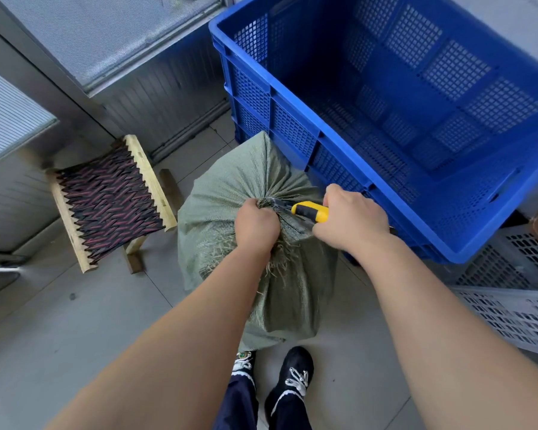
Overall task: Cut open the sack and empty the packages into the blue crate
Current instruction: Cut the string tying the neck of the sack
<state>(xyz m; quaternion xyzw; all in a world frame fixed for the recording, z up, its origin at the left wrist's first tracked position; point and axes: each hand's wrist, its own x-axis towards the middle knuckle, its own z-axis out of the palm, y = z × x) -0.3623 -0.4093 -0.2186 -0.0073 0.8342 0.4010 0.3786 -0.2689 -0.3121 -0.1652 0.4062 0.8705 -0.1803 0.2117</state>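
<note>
Head view. The sack (227,193) stands upright on the tiled floor, just beside the near wall of the blue crate (333,144) and directly ahead of the person's shoes (294,377). It is green woven cloth with the neck gathered tight at the top, and frayed strands hang below the gathers. No packages show. The crate interior shows only its mesh bottom.

Left hand (257,226): a fist closed round the bunched neck, pinning it.
Right hand (353,218): fingers wrapped round a yellow-and-black knife (311,211), blade end pointing left into the gathers, just beside the left knuckles. The tip is lost in the folds, so I cannot tell whether it has bitten in.

Step in hand (judgement): opening the neck. Emptying has not begun.

Notes for doing it well:
- Pull the neck taut with the left hand so the edge slices rather than drags.
- Draw the blade away from the left fingers, which sit very near it.
- Cut shallow at the tie, so the packages beneath are not slit.
- Woven strands are likely to snag, so short strokes suit better than one long pull.
- The crate is adjacent. Once the sack is open, tip it over the near rim.

Also present: a woven stool (109,201) to the left and a grey mesh crate (510,315) to the right.
</note>
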